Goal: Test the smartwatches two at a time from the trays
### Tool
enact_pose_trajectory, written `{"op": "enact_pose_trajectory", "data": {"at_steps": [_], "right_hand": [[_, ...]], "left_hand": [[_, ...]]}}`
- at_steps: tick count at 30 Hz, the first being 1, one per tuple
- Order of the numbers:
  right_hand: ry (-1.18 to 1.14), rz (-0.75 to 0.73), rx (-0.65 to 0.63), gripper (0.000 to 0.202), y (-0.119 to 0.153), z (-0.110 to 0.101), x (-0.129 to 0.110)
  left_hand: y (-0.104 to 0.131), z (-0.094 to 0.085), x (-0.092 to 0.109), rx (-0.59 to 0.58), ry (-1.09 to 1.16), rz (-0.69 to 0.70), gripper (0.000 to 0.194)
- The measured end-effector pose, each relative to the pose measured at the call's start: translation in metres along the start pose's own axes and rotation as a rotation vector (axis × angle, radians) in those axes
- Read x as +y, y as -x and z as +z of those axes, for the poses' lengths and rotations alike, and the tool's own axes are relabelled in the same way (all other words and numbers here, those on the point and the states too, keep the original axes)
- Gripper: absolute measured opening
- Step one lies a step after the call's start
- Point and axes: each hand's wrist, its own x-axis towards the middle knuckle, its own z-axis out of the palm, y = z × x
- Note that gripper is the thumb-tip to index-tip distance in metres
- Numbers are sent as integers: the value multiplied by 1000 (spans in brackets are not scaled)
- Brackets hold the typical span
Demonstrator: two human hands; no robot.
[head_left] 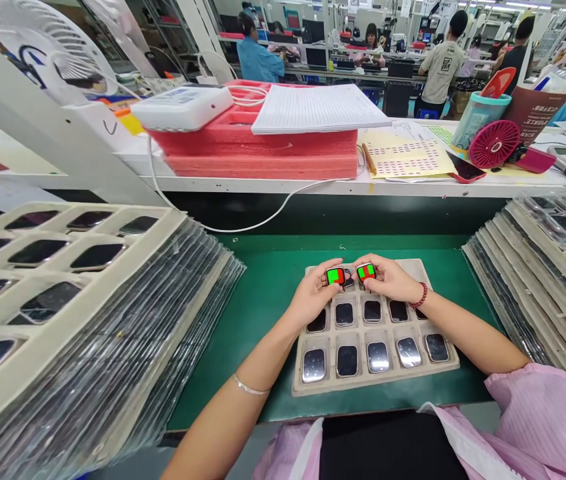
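Observation:
My left hand (314,291) is closed around a smartwatch without a strap, its lit screen (335,276) showing red and green blocks. A second lit smartwatch (366,271) with the same colours sits between the fingers of my right hand (390,279). Both watches are held close together above the far part of a beige moulded tray (377,387). In the tray's pockets lie several dark-screened watches, among them one in the front row (347,361). My hands and forearms hide some of the back pockets.
Tall stacks of trays with watches stand at the left (177,300) and right (523,287) of the green work mat (257,320). Behind, a shelf carries red foam (263,153), a notebook (317,107), a phone (467,168) and a pink fan (494,144). A white cable (263,223) droops below it.

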Motion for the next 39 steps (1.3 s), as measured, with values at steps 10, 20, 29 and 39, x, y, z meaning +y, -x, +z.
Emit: {"op": "enact_pose_trajectory", "data": {"at_steps": [10, 20, 29, 39], "right_hand": [[79, -15, 10, 34, 0, -1, -3], [-15, 28, -12, 19, -1, 0, -4], [-101, 94, -16, 19, -2, -4, -4], [-119, 110, -19, 32, -3, -5, 4]], "left_hand": [[3, 3, 4, 25, -37, 13, 43], [5, 2, 9, 66, -100, 8, 23], [7, 2, 9, 38, -124, -37, 24], [5, 5, 9, 47, -67, 10, 30]]}}
